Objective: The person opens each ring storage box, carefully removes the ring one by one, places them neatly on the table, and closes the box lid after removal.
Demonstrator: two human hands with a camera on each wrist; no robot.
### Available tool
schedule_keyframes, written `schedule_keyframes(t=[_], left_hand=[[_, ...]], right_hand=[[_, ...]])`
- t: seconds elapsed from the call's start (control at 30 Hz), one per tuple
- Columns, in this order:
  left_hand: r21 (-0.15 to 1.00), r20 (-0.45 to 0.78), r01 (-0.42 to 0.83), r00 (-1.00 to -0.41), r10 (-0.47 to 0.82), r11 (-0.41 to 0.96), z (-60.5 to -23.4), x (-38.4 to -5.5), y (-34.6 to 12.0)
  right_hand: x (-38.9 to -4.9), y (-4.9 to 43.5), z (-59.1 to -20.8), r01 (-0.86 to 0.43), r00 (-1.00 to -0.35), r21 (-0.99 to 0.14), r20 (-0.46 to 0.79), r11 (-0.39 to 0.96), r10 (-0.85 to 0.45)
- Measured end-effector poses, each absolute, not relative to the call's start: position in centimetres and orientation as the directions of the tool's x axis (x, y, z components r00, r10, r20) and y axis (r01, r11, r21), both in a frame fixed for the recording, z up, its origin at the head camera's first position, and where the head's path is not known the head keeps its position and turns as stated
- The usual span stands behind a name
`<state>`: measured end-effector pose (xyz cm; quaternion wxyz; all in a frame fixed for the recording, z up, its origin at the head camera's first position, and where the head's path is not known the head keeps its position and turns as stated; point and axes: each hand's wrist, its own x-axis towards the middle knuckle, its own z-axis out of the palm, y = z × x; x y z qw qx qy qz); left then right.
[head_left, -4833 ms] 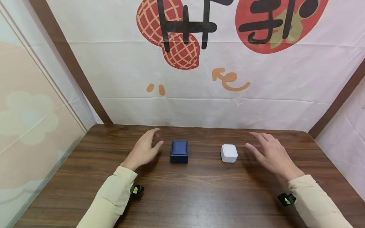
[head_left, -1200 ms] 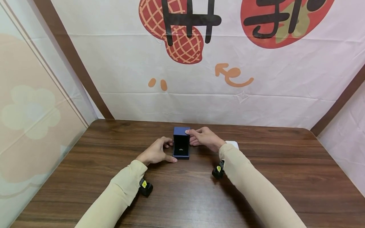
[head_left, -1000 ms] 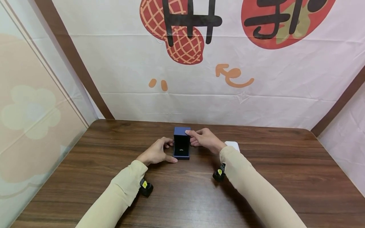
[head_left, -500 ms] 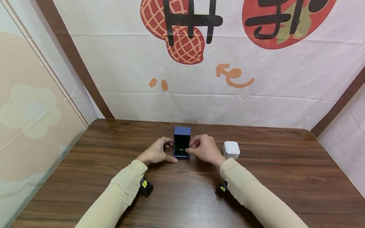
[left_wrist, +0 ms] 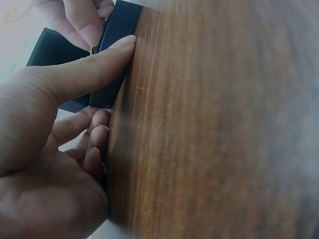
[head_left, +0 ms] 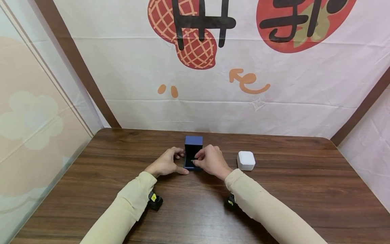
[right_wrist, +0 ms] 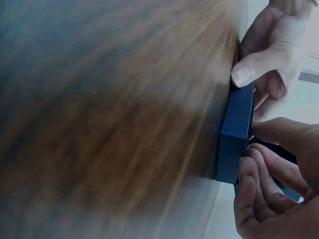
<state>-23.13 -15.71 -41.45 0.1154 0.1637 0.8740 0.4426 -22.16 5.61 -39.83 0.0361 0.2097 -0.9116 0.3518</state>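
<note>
A navy blue ring box (head_left: pixel 194 140) stands on the wooden table with its lid raised and a dark lining inside. My left hand (head_left: pixel 165 163) holds its base from the left, thumb along the front wall and fingers behind. In the left wrist view a small gold-coloured ring (left_wrist: pixel 91 51) shows at the slot of the box. My right hand (head_left: pixel 211 162) reaches into the box, its thumb and forefinger pinching the ring. In the right wrist view, its other fingers are curled beside the box base (right_wrist: pixel 235 139).
A small white box (head_left: pixel 246 160) with rounded corners stands closed to the right of my right hand. The brown table (head_left: pixel 195 210) ends at a printed cloth backdrop (head_left: pixel 137 74) behind the boxes.
The navy ring box was closed at first and now has its lid up. My right hand has left the lid and moved down to the ring. My left hand has stayed on the base lately.
</note>
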Motion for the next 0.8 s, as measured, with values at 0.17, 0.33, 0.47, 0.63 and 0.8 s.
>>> schedule_keyframes(t=[0.17,0.33,0.47,0.63,0.8], left_hand=[[0.814,-0.067,0.174,-0.920,0.386,0.554,-41.45,-23.15,-15.68],[0.820,-0.078,0.159,-0.921,0.383,0.550,-41.41,-23.15,-15.69],[0.823,-0.077,0.160,-0.920,0.385,0.545,-41.40,-23.18,-15.68],[0.821,-0.073,0.164,-0.920,0.385,0.547,-41.34,-23.21,-15.61],[0.819,-0.061,0.176,-0.920,0.388,0.545,-41.49,-23.29,-15.63]], right_hand=[[-22.18,5.48,-39.77,-0.429,-0.901,-0.604,0.229,0.672,-0.369],[-22.15,5.44,-39.78,-0.455,-0.888,-0.578,0.242,0.678,-0.390],[-22.17,5.38,-39.77,-0.469,-0.881,-0.554,0.233,0.688,-0.413],[-22.14,5.39,-39.76,-0.489,-0.870,-0.535,0.236,0.689,-0.433],[-22.27,5.54,-39.94,-0.514,-0.855,-0.533,0.257,0.672,-0.451]])
